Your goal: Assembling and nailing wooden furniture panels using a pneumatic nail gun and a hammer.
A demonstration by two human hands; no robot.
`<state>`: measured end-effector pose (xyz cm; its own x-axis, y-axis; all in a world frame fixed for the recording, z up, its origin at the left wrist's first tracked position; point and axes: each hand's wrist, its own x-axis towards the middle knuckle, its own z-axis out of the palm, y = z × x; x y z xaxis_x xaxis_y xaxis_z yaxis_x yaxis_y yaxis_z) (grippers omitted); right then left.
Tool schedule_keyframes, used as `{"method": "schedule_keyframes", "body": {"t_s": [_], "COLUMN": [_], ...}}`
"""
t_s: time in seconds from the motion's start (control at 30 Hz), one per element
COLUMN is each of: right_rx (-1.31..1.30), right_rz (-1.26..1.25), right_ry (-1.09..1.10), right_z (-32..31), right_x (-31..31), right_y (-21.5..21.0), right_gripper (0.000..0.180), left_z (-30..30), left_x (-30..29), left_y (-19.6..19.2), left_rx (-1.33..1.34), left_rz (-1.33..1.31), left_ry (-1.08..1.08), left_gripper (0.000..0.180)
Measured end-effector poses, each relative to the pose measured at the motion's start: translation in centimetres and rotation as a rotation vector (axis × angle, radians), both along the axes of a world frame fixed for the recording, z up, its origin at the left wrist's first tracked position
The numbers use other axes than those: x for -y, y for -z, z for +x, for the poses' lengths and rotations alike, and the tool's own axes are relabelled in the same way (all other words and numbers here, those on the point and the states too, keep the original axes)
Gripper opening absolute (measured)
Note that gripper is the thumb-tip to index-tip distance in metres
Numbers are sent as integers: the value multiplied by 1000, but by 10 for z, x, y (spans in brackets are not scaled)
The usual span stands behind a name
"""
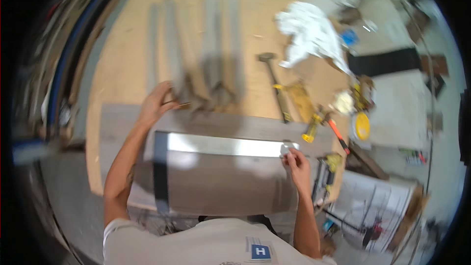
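Note:
A grey-brown panel point(230, 184) lies in front of me, with a bright silver strip point(223, 145) along its far edge and a dark band point(161, 172) at its left end. My right hand point(298, 166) pinches a small shiny squarish piece point(289, 146) against the strip's right end. Beyond the panel's left part, my left hand point(159, 102) is closed, thumb and fingers around a thin brownish piece point(183, 105) whose kind is too blurred to tell. Just past that hand, several long grey strips point(213, 44) lie side by side on the wooden table point(122, 59).
Right of the strips lie a hammer point(275, 86), a yellow-and-black tool point(312, 126) and an orange-handled tool point(338, 135). Behind them sits a crumpled white cloth point(314, 34). A yellow round lid point(362, 125) is at the right. Long stock point(81, 54) stands along the left side.

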<state>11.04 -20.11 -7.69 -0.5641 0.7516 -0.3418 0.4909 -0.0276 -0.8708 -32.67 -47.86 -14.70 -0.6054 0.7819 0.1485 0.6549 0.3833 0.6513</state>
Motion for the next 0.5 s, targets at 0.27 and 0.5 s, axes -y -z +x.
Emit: {"method": "schedule_keyframes", "body": {"t_s": [0.27, 0.5], "right_rx": [222, 705], "right_rz": [402, 669], "right_ry": [258, 255], "right_z": [124, 204], "right_x": [-75, -126], "right_y": [-8, 26], "right_gripper": [31, 57], "left_z": [17, 72], "left_x": [-15, 2], "left_y": [-55, -92], "left_rx": [259, 712], "left_rz": [-2, 480], "left_ry": [-58, -301], "left_gripper": [73, 63]}}
